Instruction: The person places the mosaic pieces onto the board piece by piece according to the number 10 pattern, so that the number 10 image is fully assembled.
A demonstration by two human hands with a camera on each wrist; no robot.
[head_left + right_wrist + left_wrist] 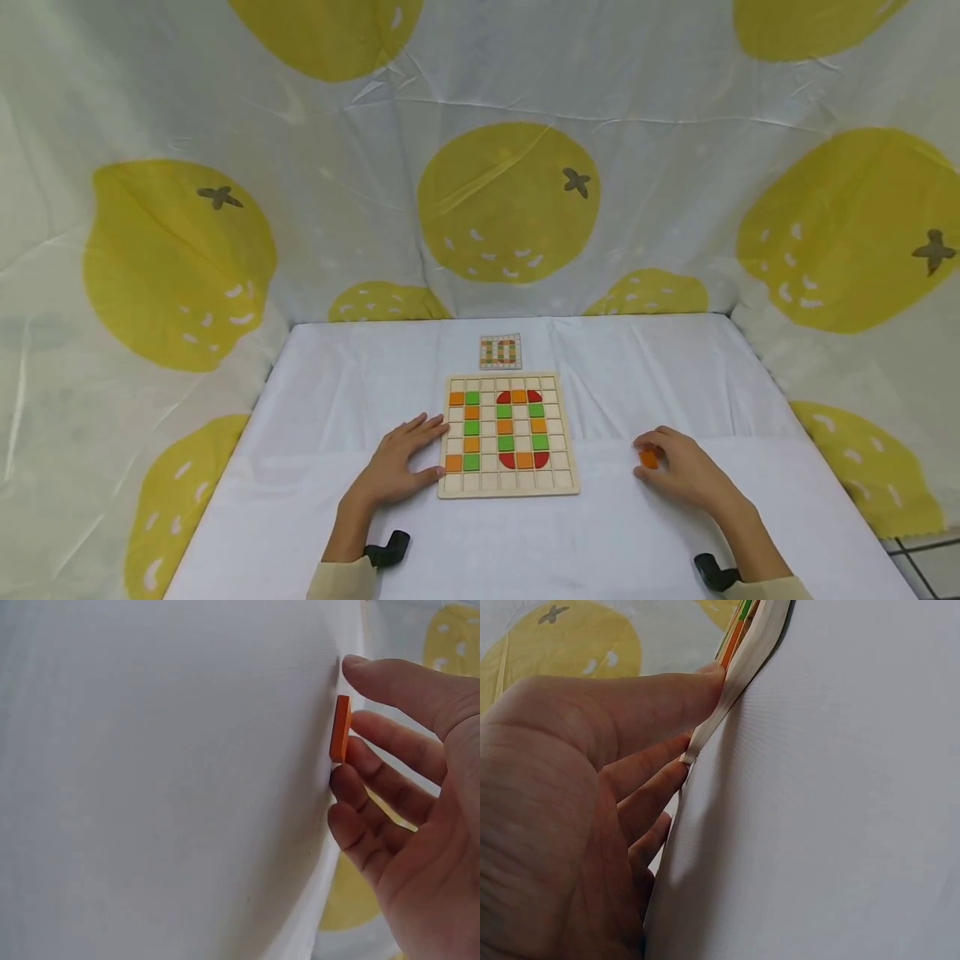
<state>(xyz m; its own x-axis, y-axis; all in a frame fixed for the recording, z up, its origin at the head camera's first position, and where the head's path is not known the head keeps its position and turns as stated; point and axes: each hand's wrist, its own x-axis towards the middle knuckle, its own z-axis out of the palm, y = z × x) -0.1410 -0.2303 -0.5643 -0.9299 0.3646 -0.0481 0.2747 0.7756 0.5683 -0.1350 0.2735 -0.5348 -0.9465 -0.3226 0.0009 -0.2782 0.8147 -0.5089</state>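
Observation:
A square wooden grid board lies on the table, holding orange, green and red tiles that form a 1 and a 0. My left hand rests at its left edge with fingers spread, and in the left wrist view the thumb tip touches the board's rim. To the right of the board, my right hand is around a loose orange tile. In the right wrist view this orange tile lies flat near the cloth, fingertips right beside it and the thumb apart from it.
A small pattern card showing the same coloured figure lies just behind the board. White cloth covers the table. A curtain printed with lemons hangs at the back and both sides. Each wrist wears a black device.

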